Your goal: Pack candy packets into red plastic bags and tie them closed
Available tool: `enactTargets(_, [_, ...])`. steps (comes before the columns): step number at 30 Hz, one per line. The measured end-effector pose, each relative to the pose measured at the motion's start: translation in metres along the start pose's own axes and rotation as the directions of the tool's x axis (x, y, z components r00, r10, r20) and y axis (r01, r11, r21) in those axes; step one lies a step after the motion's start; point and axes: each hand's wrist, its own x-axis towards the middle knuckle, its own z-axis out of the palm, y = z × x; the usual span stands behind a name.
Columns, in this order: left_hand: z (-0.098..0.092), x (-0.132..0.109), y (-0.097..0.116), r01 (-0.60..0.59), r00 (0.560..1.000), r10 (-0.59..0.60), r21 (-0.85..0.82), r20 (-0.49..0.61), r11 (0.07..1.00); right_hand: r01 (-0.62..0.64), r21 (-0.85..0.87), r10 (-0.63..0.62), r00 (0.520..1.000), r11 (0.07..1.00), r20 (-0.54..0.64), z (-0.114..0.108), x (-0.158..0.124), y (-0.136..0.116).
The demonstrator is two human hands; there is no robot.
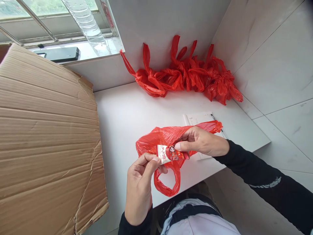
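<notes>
White table (117, 130), left fingers (152, 165) and right fingers (187, 146) pinching packet (168, 154), long axis sideways.

The left hand (141, 178) is held upright, thumb and forefinger closed in a pinch. The right hand (204, 141) is held sideways, its thumb extended, and the right forearm (259, 174) is angled inward.

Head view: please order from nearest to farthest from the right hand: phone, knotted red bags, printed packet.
1. Printed packet, touching the right hand.
2. Knotted red bags, at the back wall.
3. Phone, far left, on the windowsill.
</notes>
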Motion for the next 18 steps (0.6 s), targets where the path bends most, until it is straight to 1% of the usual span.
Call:
enactTargets(9, [-0.0025, -0.0009, -0.0014, -0.031, 0.999, 0.031, 0.010, 0.027, 0.999, 0.016, 0.012, -0.016, 1.000, 1.000, -0.010, 0.0002, -0.0003, 0.0015])
enactTargets(18, [-0.0039, 0.0005, -0.0031, -0.029, 0.999, 0.028, 0.044, 0.024, 0.999, 0.022, 0.015, -0.022, 1.000, 1.000, -0.003, 0.0009, -0.0003, 0.0007])
